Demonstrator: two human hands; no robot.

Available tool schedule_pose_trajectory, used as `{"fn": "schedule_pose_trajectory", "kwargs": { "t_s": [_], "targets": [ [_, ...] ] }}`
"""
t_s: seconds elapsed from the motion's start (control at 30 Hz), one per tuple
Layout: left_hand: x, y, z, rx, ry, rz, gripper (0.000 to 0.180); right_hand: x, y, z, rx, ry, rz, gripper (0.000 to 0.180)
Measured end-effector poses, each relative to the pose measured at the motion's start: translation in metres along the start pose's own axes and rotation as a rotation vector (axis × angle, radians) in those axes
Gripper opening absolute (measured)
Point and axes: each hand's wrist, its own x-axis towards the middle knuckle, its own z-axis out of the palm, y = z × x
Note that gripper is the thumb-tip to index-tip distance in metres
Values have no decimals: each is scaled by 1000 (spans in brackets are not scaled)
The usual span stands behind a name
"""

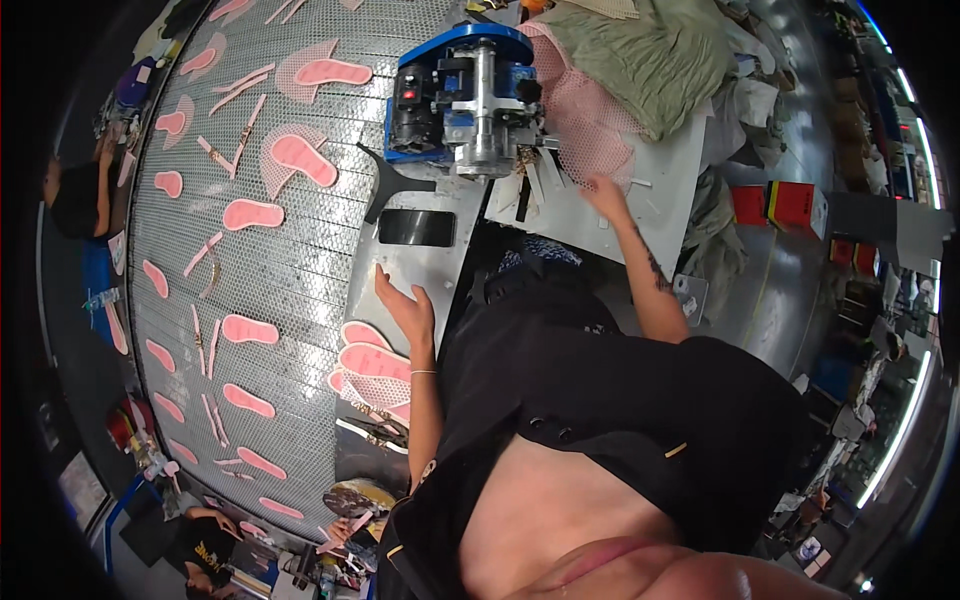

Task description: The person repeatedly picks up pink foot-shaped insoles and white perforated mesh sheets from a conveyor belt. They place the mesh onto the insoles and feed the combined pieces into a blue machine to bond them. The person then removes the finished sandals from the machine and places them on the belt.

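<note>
A view from a head-worn camera looks down over the wearer's black shirt onto a crowded workbench, the whole scene curved by the lens. The left hand (405,305) hangs open, fingers spread and relaxed, over a bare metal plate (400,265) at the edge of a wide mesh conveyor belt (300,250). It holds nothing; whether the fingertips touch the plate cannot be told. Just below the wrist lies a small stack of pink insole-shaped pieces (372,360), the things nearest that hand, resting on the metal plate beside the belt. A thin bracelet circles the left wrist.

The right hand (603,193) reaches forward, open and slightly blurred, over a white work surface (665,180) — it sits just beside a sheet of pink mesh fabric (585,120) and appears to grip nothing. Between the two hands, further from the wearer, stands a blue and silver machine (465,95) with a red button on its dark side panel. A flat black rectangle (415,228) lies on the plate near it.

Across the belt, many more pink insole shapes and narrow pink strips are spread well apart in loose rows. An olive-green cloth (645,55) is heaped behind the mesh fabric. Other people work at the belt's far side — one at the left edge, another at the bottom left.
</note>
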Motion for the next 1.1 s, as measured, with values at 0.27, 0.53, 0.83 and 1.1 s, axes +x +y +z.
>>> {"fn": "schedule_pose_trajectory", "kwargs": {
  "t_s": [0.27, 0.53, 0.83, 1.1],
  "targets": [
    [-17, 25, 33, -96, 83, -275, 74, 97, 25, -4, -293, 393, 62, 41],
    [-14, 86, 79, -215, -209, -278, 56, 124, 38, -30, -181, 164, 7, 33],
    [22, 218, 126, -804, -580, -88, 42, 8, -96, -112, 360, 161, -637, 19],
    [34, 224, 110, -376, -569, 347, 32, -41, -107, -100, 1387, -497, -6, 38]
  ]
}}
